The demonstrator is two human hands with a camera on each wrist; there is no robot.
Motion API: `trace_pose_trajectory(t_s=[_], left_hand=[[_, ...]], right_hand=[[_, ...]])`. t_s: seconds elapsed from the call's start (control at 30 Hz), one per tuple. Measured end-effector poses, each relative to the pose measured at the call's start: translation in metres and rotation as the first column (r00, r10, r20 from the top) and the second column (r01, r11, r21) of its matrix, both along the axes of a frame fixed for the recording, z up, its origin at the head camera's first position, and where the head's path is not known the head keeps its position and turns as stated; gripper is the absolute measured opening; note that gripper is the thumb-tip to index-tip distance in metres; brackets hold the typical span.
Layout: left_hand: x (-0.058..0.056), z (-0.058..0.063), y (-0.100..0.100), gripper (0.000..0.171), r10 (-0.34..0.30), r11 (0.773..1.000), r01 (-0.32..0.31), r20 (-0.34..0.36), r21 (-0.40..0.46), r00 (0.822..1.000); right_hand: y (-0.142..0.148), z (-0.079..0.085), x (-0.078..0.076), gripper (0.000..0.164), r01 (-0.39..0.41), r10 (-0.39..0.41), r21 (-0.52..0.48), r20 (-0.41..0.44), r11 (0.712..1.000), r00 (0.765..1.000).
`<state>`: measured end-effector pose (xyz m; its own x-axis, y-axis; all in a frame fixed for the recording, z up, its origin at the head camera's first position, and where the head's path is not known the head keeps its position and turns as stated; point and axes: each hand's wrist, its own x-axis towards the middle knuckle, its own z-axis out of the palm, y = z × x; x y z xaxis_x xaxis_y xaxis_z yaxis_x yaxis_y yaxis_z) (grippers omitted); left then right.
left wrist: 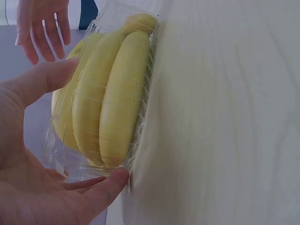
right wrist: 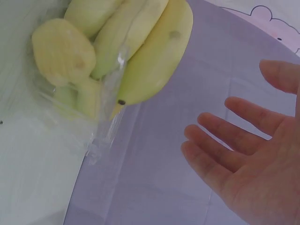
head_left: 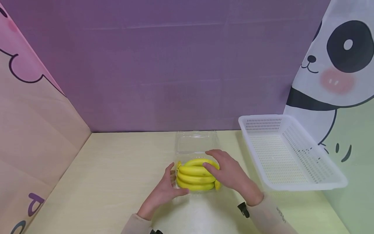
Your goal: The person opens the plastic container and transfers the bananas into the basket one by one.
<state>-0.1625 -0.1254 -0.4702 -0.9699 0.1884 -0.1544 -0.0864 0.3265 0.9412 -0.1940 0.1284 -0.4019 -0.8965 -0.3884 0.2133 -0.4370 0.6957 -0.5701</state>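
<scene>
A bunch of yellow bananas lies in the base of a clear plastic clamshell box on the table. The box's lid is folded back behind the fruit. My left hand holds the box at its left end, thumb along the near side and fingers around the end wall. Over the right end of the bananas hovers my right hand, its fingers spread and slightly bent. In the right wrist view that right hand is apart from the fruit, with nothing in it.
A white perforated plastic basket stands on the right of the pale wooden table. A purple cloth backdrop rises behind the table. Printed panels flank it, one with a panda on the right.
</scene>
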Motion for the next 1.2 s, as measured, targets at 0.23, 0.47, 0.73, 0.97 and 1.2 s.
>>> trace_pose_trajectory(t_s=[0.23,0.47,0.73,0.97,1.2], left_hand=[[-0.001,-0.001,-0.001,0.120,-0.004,1.000,0.004,0.004,-0.004,1.000],[-0.001,-0.001,-0.001,0.120,-0.005,1.000,0.005,0.000,0.014,1.000],[0.000,0.002,0.000,0.118,-0.005,1.000,0.005,0.000,0.004,1.000],[0.001,0.002,0.000,0.118,-0.001,1.000,0.001,-0.003,-0.006,1.000],[0.001,0.001,0.001,0.118,-0.004,1.000,0.004,-0.006,0.001,1.000]], right_hand=[[-0.006,-0.002,0.002,0.050,-0.036,0.037,0.024,-0.021,0.999,0.999],[-0.013,-0.006,0.002,0.050,-0.053,0.055,0.059,-0.026,0.997,0.998],[-0.021,-0.016,0.001,0.049,-0.096,0.098,0.088,-0.018,0.991,0.995],[-0.027,-0.022,0.000,0.047,-0.109,0.111,0.115,-0.013,0.987,0.994],[-0.031,-0.029,-0.005,0.049,-0.124,0.126,0.162,-0.006,0.979,0.992]])
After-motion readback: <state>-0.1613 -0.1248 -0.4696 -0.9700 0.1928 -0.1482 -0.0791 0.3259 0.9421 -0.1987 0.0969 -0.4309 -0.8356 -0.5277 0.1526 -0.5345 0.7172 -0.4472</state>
